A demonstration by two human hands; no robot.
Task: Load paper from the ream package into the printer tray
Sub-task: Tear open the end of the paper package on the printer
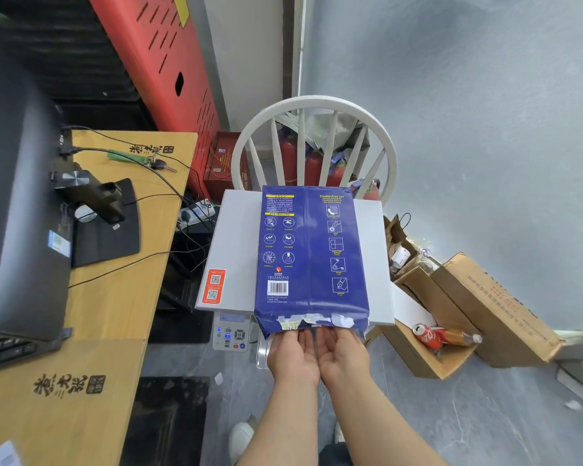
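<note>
View from above of a blue paper package [312, 253] lying flat on the white lid of a printer [236, 253], with its torn, open end facing the person and overhanging the printer's front edge. Both hands reach into that torn opening side by side, palms turned up. The left hand [292, 354] and the right hand [342, 353] are touching along their inner edges, fingers stretched out flat and close together, their tips hidden inside the wrapper, so whether they have hold of any sheets cannot be told. The printer's control panel [231, 334] with lit blue buttons shows just below the lid, to the left of the hands. The printer stands in front of a white spindle-back chair [313, 105]. To the left is a wooden desk [115, 297] carrying a dark monitor [17, 213], cables and a set of keys [155, 163]. To the right, on the grey floor, an open cardboard box [428, 361] holds a red drink can [426, 334] and a plastic bottle [460, 336] lying on their sides, beside a larger cardboard box [495, 307]
</note>
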